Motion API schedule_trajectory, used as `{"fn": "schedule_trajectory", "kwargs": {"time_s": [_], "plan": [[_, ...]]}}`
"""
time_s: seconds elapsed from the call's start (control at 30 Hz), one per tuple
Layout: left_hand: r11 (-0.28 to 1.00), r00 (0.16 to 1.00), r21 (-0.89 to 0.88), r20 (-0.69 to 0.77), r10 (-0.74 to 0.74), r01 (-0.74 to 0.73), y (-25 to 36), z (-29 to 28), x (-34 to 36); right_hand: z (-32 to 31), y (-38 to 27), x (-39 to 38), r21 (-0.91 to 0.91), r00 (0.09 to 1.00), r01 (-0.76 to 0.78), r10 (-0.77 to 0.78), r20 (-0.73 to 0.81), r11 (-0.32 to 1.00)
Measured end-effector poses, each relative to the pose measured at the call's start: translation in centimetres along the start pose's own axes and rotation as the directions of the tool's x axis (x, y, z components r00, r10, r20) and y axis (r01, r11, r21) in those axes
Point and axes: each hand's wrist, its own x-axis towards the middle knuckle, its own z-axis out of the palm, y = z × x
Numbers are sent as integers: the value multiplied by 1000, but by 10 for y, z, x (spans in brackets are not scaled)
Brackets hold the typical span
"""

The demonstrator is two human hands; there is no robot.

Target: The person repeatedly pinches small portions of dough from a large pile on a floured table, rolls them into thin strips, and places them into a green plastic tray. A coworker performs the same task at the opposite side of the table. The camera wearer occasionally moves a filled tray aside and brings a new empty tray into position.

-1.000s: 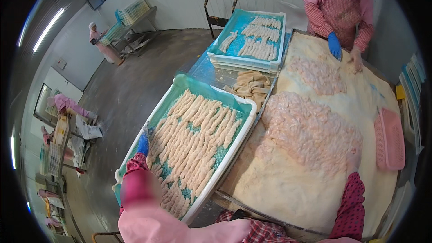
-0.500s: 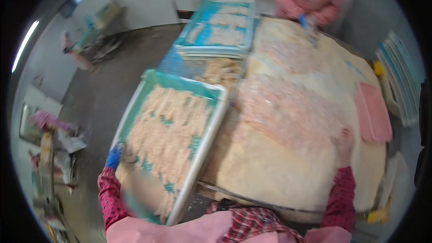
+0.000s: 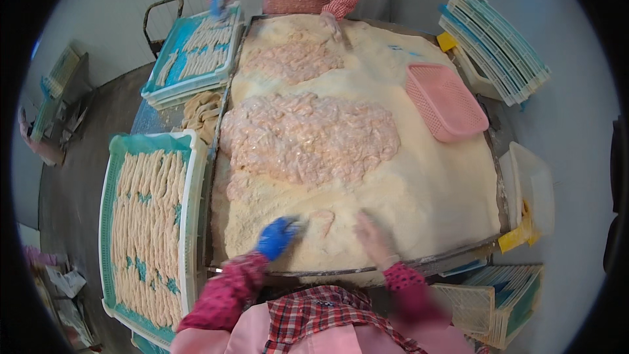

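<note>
Fingers of the left hand [image 3: 277,237] and right hand [image 3: 375,239] look released, flanking one meat piece [image 3: 324,220] on flour [image 3: 426,203]; nine o'clock from it, coated strips [image 3: 145,223] nearly fill a tray [image 3: 194,187]; an uncoated heap [image 3: 308,137] remains at twelve.

Forearms [image 3: 226,292] extend forward; left hand [image 3: 276,238] angles inward; right hand [image 3: 375,240] likewise.

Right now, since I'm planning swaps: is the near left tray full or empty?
Nearly full: strips cover most of the tray; green liner shows in gaps.

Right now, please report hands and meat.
Blue-gloved left hand, right hand: either side of small pink raw-meat strip. Strip on cream powder, unheld. No obstruction visible.
</note>
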Motion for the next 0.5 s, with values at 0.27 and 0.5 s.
{"fn": "schedule_trajectory", "kwargs": {"time_s": [0.27,0.5], "plan": [[798,949,515,150,277,-314,41,44,28,-67,50,-5,-183,901,-242,150,-408,953],[960,960,-27,-37,278,-279,42,95,58,1,-14,1,1,984,-23,22,-177,1000]]}}
